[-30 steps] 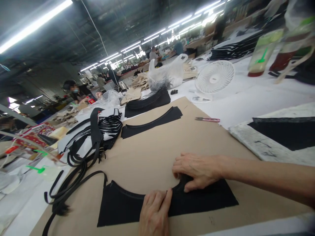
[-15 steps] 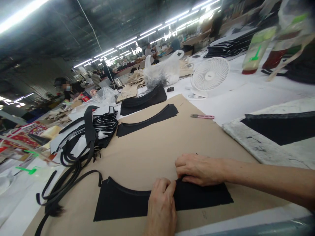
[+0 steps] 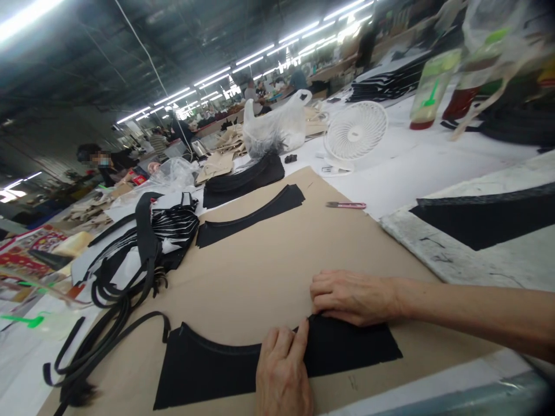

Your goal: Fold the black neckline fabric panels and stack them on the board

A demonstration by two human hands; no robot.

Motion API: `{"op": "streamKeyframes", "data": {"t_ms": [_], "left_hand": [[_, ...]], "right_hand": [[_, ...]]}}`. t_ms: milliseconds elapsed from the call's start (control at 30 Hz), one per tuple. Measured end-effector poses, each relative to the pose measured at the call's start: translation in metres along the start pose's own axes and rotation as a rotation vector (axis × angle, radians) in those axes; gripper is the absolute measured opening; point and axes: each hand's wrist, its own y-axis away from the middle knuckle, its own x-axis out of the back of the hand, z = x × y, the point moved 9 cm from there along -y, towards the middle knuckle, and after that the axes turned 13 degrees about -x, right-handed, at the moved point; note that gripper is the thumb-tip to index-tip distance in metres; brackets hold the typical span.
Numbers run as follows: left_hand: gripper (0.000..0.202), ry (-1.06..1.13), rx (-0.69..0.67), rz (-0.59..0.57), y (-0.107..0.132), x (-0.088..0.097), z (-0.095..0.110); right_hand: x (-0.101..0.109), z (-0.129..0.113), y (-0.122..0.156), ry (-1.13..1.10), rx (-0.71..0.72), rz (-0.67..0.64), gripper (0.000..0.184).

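Note:
A black fabric piece [image 3: 208,370] with a curved upper edge lies flat on the brown cardboard sheet [image 3: 260,277] in front of me. My left hand [image 3: 284,370] rests on its middle, fingers bent and drawn together, the index fingertip at the upper edge. Close by on the right, my right hand [image 3: 347,297] has its fingers curled over that same edge; the fingertips are hidden. A narrow folded or bound strip runs along the curve left of my hands. Farther back on the sheet lies a similar black curved piece [image 3: 251,215].
Black straps [image 3: 117,323] and a striped bundle lie at the left. Pink thread snips [image 3: 346,205] rest near the sheet's right edge. Beyond are stacked black pieces [image 3: 243,180], a plastic bag [image 3: 277,127] and a white fan [image 3: 355,132]. A stained white board [image 3: 468,266] stands right.
The view has shifted a little, so most things sit farther left. Both hands keep to the fabric's upper edge; the left index finger now looks straighter against it.

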Motion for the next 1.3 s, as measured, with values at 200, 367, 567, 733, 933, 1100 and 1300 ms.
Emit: {"op": "streamKeyframes", "data": {"t_ms": [200,367,567,733,933,1100,1300], "left_hand": [[0.056,-0.045,-0.001,-0.013,-0.002,-0.001,-0.001],[0.055,-0.020,-0.015,0.026,-0.003,-0.002,-0.002],[0.052,0.052,-0.028,0.051,-0.005,-0.005,-0.002],[0.056,0.003,-0.040,-0.037,-0.013,-0.008,0.002],[0.062,-0.167,-0.083,-0.061,-0.018,-0.010,0.012],[0.065,-0.277,-0.139,-0.042,-0.015,-0.010,0.020],[0.065,0.029,0.060,-0.077,-0.020,-0.008,0.000]], "right_hand": [[0.005,0.007,0.001,-0.101,-0.050,0.001,0.012],[0.005,0.012,0.003,-0.124,-0.046,0.007,0.010],[0.004,0.006,0.006,-0.008,-0.016,-0.009,0.012],[0.005,0.003,0.008,0.064,0.014,-0.002,0.015],[0.000,0.001,0.010,0.130,0.069,-0.002,0.012],[-0.001,-0.003,0.012,0.179,0.114,0.018,0.012],[0.007,0.009,0.013,0.119,-0.006,0.026,0.009]]}}
